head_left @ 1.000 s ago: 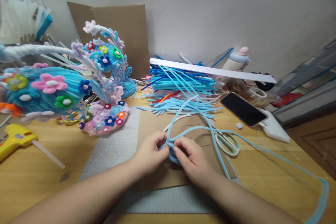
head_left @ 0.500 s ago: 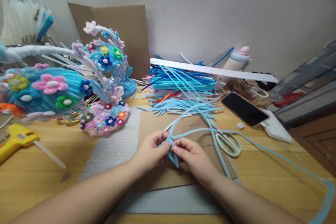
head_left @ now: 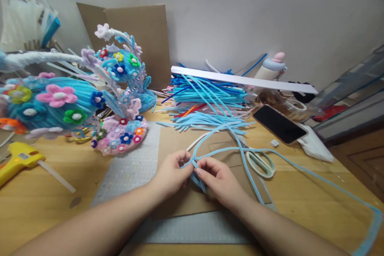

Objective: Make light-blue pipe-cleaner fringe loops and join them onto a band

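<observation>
Light blue pipe cleaners (head_left: 199, 182) are bent and crossed together between my two hands, above a sheet of brown cardboard (head_left: 177, 204). My left hand (head_left: 177, 170) pinches them at the crossing, fingers closed. From the other side my right hand (head_left: 217, 176) is closed, thumb and forefinger gripping a strand just below the crossing. Long free ends arch up and away to the right; one runs past the scissors (head_left: 261, 164) to the table's right edge. A folded loop hangs below the fingertips. The fingers partly hide the crossing itself.
Behind my hands lies a pile of blue pipe cleaners (head_left: 210, 92) under a white strip (head_left: 246, 80). A phone (head_left: 279, 124) rests at right. Flower-covered lamp-like crafts (head_left: 60, 100) and a yellow glue gun (head_left: 21, 160) stand left. A cutting mat (head_left: 126, 172) lies under the cardboard.
The hanging loop of pipe cleaner has shifted slightly right, and my right hand has turned a little at the crossing. Both hands keep their hold in nearly the same place.
</observation>
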`<action>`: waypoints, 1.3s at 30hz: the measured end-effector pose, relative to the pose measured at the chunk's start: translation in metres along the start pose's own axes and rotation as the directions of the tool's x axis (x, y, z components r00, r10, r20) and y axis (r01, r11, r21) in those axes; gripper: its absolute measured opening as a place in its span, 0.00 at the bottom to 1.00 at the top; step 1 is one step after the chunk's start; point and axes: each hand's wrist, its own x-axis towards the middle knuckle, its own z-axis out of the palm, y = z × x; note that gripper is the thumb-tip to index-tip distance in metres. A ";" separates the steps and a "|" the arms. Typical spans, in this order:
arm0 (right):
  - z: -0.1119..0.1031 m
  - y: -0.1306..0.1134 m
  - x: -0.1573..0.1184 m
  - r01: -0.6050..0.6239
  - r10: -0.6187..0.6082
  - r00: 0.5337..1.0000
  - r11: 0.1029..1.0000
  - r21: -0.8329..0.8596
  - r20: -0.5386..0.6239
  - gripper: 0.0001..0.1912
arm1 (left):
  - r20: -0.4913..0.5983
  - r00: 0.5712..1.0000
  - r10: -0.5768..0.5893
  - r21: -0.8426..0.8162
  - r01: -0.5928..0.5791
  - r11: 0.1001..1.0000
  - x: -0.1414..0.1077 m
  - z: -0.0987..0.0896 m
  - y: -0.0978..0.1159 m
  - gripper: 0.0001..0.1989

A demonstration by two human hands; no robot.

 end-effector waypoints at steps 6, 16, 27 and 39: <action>0.002 0.002 0.001 0.029 -0.043 0.993 0.992 -0.122 -0.107 0.09 | -0.017 1.000 0.014 0.024 -0.014 1.000 -0.002 0.002 -0.001 0.06; -0.003 0.006 -0.006 0.125 -0.165 0.983 0.926 -0.355 -0.084 0.09 | 0.021 0.996 -0.084 -0.279 0.086 0.956 0.001 -0.007 0.004 0.10; -0.009 0.003 -0.007 0.181 -0.223 0.973 0.898 -0.402 -0.061 0.07 | 0.077 0.993 -0.090 -0.215 0.105 0.971 0.009 -0.032 0.007 0.16; -0.016 -0.001 -0.012 0.356 -0.456 0.886 0.783 -0.509 -0.083 0.05 | 0.068 0.989 -0.135 -0.301 0.149 0.942 0.012 -0.035 0.006 0.17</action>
